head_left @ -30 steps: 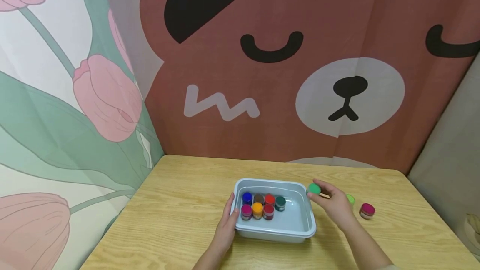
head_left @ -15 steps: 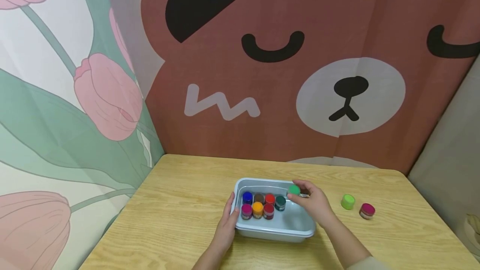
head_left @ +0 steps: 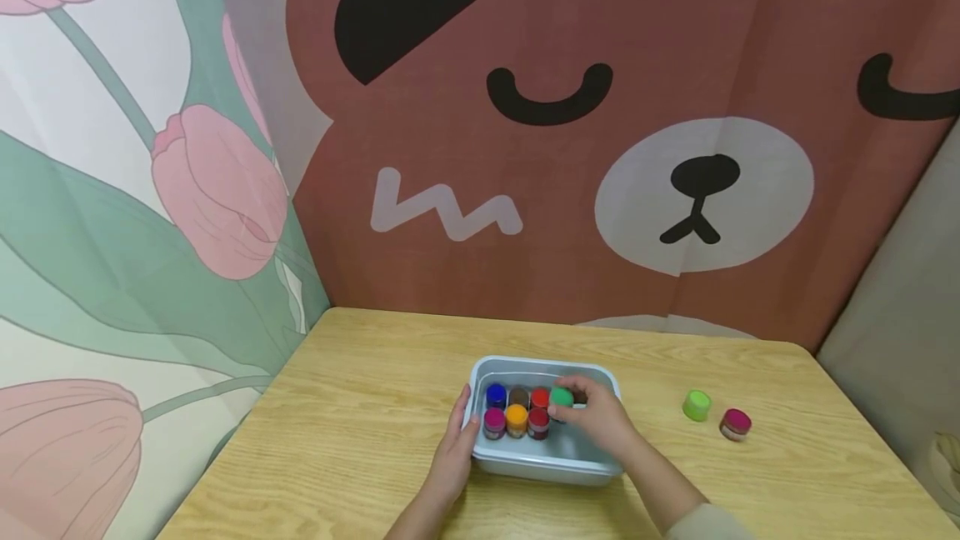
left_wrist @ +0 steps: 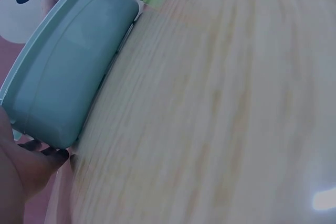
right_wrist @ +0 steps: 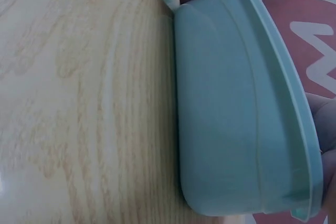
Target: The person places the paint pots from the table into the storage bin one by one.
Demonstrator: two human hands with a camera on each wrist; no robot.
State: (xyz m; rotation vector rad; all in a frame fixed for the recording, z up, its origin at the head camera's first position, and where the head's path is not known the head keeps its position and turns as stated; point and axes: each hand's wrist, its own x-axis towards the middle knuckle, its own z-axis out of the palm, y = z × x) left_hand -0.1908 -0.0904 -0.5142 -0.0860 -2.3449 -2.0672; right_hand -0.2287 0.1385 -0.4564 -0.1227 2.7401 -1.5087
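Observation:
A light blue plastic tub point(head_left: 551, 474) stands on the table. My left hand point(head_left: 450, 457) grips its left end, thumb at the rim; in the left wrist view the fingers point(left_wrist: 50, 155) reach round the tub's lower corner. Over the inside, my right hand point(head_left: 600, 417) pinches a small paint jar with a green lid point(head_left: 561, 397). This jar overlaps the spot of the dark green jar, which is hidden. To its left sit two rows of jars: blue point(head_left: 496, 395), brown point(head_left: 518, 397) and red point(head_left: 540, 397) behind, magenta point(head_left: 494, 422), orange point(head_left: 517, 418) and dark red point(head_left: 538, 422) in front.
Right of the tub, a lime green jar point(head_left: 697, 405) and a magenta-lidded jar point(head_left: 736, 424) stand on the wooden table point(head_left: 360, 407). A curtain with a bear print point(head_left: 450, 273) hangs behind the table's far edge.
My right hand has carried the green-lidded jar leftward, from beyond the tub's right rim to over the jars inside. My left hand has stayed on the tub.

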